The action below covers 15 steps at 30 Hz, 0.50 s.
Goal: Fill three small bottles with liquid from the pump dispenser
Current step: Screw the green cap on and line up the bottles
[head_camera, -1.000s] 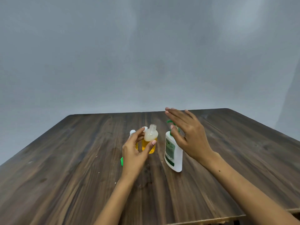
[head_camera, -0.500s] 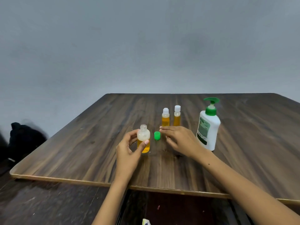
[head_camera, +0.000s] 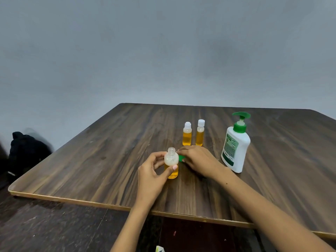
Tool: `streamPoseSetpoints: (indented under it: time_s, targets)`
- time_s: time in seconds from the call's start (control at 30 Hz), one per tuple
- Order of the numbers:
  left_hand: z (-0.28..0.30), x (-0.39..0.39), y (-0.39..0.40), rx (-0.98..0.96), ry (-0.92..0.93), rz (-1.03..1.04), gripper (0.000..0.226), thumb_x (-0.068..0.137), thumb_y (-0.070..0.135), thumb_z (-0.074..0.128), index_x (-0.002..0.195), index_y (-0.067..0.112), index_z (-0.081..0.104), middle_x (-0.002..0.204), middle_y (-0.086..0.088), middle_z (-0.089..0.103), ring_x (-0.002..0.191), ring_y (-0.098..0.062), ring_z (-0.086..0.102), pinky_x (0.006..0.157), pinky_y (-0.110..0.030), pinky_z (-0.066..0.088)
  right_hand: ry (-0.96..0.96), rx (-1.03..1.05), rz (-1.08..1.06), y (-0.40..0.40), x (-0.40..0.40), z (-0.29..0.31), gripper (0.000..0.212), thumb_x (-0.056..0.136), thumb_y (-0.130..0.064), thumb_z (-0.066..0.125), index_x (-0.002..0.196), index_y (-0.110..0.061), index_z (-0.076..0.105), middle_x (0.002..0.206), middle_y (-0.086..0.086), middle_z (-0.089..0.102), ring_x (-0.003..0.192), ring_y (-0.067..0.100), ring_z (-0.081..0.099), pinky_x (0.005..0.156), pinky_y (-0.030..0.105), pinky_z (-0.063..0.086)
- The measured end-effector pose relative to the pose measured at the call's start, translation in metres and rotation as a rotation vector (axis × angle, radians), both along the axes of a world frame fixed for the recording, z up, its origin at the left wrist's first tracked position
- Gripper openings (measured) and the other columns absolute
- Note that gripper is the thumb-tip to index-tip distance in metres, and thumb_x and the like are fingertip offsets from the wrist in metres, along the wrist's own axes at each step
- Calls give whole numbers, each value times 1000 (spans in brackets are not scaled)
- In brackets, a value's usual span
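2 capped bottles (head_camera: 193,133) of amber liquid are seen just beyond the right hand (head_camera: 198,161), whose grip is curled over a green cap (head_camera: 181,158) on the table (head_camera: 91,170). An uncapped bottle (head_camera: 171,163) is held upright in the left hand (head_camera: 151,171), thumb and fingers closed around it. The pump dispenser (head_camera: 235,144) stands right of the right hand.

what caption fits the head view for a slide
Left hand holds an open, part-filled bottle while right hand picks up its green cap beside the pump dispenser.
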<state>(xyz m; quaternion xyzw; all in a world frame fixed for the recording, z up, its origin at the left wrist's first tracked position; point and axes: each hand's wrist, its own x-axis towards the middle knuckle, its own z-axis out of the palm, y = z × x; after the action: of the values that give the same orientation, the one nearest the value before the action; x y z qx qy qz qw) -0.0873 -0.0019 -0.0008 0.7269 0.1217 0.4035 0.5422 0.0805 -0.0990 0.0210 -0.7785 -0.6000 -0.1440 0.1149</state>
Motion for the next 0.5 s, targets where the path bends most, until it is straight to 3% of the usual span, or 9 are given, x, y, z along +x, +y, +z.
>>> streamPoseSetpoints:
  time_s: [0.1,0.17,0.3,0.5]
  targets:
    - [-1,3,-3,-6,13,-22,42,72,9,84,108,12,65,109,4,71,102,-3,68,85,-17,53,40,-6,-31,-20,3,3,34,88,-19,62,121,-20,61,119,-2,61,107,20,57,83,37,49]
    - [-1,5,-5,1,27,-36,42,71,10,84,107,13,65,108,4,72,101,-3,68,85,-18,54,136,135,-16,-33,2,7,35,83,-17,69,117,-20,65,112,-3,64,101,17,61,82,35,50]
    - [-1,9,-9,0,54,-58,43,71,15,85,107,18,63,110,4,71,103,-4,67,88,-21,54,568,491,39,-53,-13,24,35,82,-16,72,116,-22,67,107,-7,65,99,4,60,85,17,48]
    - [-1,12,-9,11,65,-71,43,70,18,85,107,19,62,109,6,70,103,-3,67,88,-21,54,1072,739,118,-53,-35,37,29,81,-5,70,109,-10,67,107,-4,70,100,10,65,91,27,51]
